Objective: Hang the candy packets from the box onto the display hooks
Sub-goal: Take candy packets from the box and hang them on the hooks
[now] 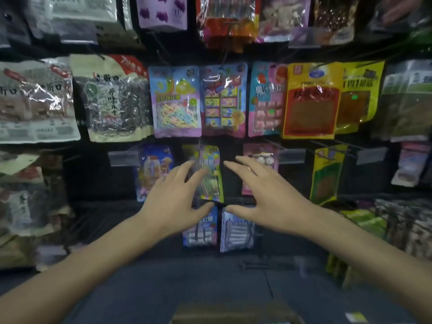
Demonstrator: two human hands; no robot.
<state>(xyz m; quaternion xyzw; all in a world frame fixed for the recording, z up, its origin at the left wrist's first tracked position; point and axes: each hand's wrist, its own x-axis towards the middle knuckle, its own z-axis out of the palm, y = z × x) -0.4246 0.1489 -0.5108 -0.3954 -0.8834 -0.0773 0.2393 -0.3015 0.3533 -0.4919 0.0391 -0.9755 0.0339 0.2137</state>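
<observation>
The person stands close to a dark display wall crowded with hanging snack packets, both bare arms stretched out toward its middle rows. The left hand (174,199) is loose and spread, holding nothing, its fingers lying across the front of a glossy green and yellow candy packet (210,160) that hangs in the middle row. The blur hides whether they actually touch it. The right hand (266,197) is just beside it, also spread and unoccupied, reaching over a pink plastic packet (261,157) further right.

Left of the green and yellow packet hangs a blue cartoon-printed packet (152,169). Below the hands hang two lilac packets (201,232), side by side. In the row above sits a blue and purple packet of pastel strings (175,101), and to its right a yellow packet with a red panel (311,101). A clear plastic price holder (124,157) juts out at the left of the middle row.

Nearest, at the bottom edge, the top of a brown cardboard box (233,314) just shows. What it holds is out of sight.
</observation>
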